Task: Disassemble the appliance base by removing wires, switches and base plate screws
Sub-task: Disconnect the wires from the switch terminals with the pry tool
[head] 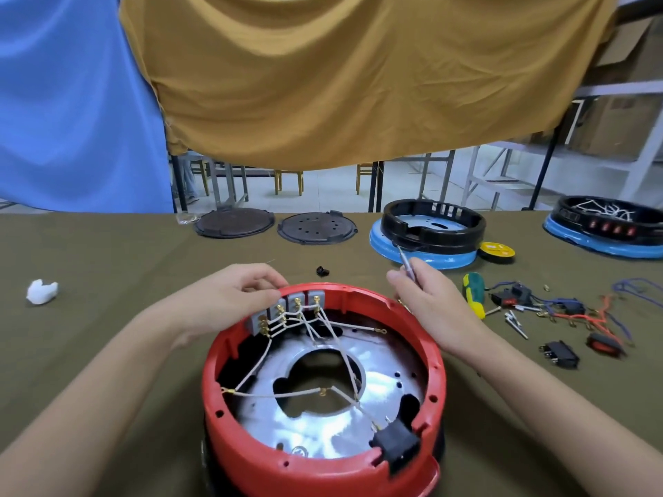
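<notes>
Red appliance base (323, 389) at near edge of surface (107, 281), open side up, white wires (323, 331) attached. Left hand (229, 299) grip pinches grey switches (287, 308) at far rim. Right hand (427, 303) grasps thin metal tool (405, 261). Loose switches (559, 353) toward right edge.

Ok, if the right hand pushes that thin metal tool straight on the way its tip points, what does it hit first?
Probably the black ring on the blue base; the tool in the right hand points there, though depth is unclear.

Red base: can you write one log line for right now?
left hand: grips grey switches | right hand: holds thin metal tool | red base: white wires attached
</notes>
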{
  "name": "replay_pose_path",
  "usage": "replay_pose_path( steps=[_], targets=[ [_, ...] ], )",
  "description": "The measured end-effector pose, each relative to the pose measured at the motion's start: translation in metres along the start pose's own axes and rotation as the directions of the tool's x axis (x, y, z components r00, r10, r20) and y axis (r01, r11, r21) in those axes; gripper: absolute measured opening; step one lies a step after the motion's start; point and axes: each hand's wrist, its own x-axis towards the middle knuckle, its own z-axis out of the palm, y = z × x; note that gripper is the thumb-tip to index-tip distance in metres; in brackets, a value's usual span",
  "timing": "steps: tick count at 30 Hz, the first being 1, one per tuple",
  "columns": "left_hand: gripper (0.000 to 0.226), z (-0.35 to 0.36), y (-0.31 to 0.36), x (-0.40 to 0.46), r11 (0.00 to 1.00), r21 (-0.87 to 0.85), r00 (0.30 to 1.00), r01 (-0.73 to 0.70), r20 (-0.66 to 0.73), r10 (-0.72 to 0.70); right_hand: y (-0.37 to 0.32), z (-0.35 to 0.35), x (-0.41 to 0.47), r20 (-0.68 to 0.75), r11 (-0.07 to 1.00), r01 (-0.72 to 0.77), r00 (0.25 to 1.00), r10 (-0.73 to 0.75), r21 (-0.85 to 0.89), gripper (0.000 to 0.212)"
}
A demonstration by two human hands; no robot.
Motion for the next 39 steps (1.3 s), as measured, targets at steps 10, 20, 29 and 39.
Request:
replay_pose_path(
  steps=[10, 20, 29, 39],
  targets=[
    [0.028, -0.002, -0.021, -0.019, 0.963, -0.265, 0.993, -0.050, 0.093, 0.078, -0.015, -0.009, -0.008, 0.342, 0.990, -0.049, 0.940, 0.001, 0.132, 0.040],
    [0.021, -0.018, -0.027, -0.035, 0.988, -0.020, 0.979, -0.151, -0.141, 0.147, -0.065, 0.020, 0.007, 0.334, 0.912, 0.318, 0.915, -0.224, -0.258, 0.035],
    [0.025, -0.014, -0.027, -0.039, 0.998, -0.005, 0.987, -0.057, -0.151, 0.055, -0.065, 0.038, 0.014, 0.225, 0.944, 0.325, 0.925, -0.305, -0.056, 0.008],
    [0.022, -0.020, -0.035, -0.038, 0.989, -0.100, 0.988, -0.110, -0.120, 0.098, -0.061, 0.054, 0.027, 0.264, 0.954, 0.095, 0.949, -0.173, 0.284, 0.009]
  ],
)
